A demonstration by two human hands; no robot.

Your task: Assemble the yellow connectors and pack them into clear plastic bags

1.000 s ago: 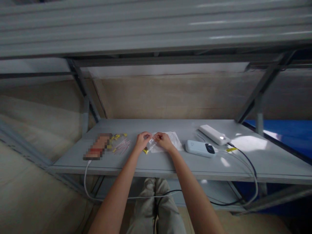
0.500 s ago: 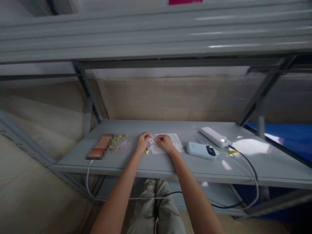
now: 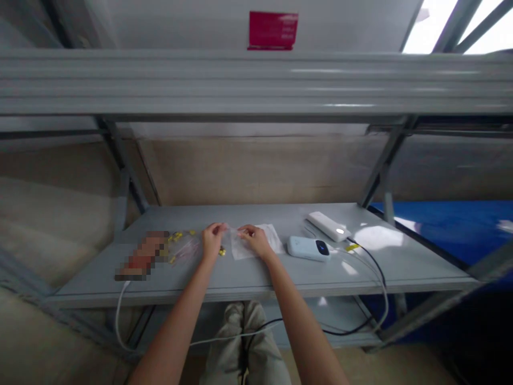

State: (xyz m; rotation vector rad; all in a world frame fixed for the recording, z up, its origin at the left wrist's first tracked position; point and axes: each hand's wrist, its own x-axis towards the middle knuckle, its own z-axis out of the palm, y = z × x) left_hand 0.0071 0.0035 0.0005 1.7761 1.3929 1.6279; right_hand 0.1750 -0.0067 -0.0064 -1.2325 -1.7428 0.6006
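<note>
Both hands work close together over the grey shelf. My left hand (image 3: 211, 239) is closed in a pinch, and my right hand (image 3: 255, 240) pinches opposite it. A thin, clear, pinkish strip (image 3: 230, 229) spans the fingertips; its exact kind is too small to make out. Partly beneath my right hand lies a thin white plastic sheet or bag (image 3: 272, 238). Small yellow pieces (image 3: 222, 251) rest just right of my left wrist. Left of that hand, slender pinkish clear sticks (image 3: 187, 249) lie in a loose pile, with more yellow pieces (image 3: 176, 236) behind them.
A pixelated reddish-brown object (image 3: 143, 255) with a white cable lies at the left. On the right are a light-blue power bank (image 3: 306, 248) and a white power bank (image 3: 326, 225) with cables. A thick grey beam (image 3: 224, 83) crosses above the shelf (image 3: 240, 280).
The view has tilted up and shifted right, so the shelf items appear further left. My hands remain over the sheet, a little further apart, still pinching.
</note>
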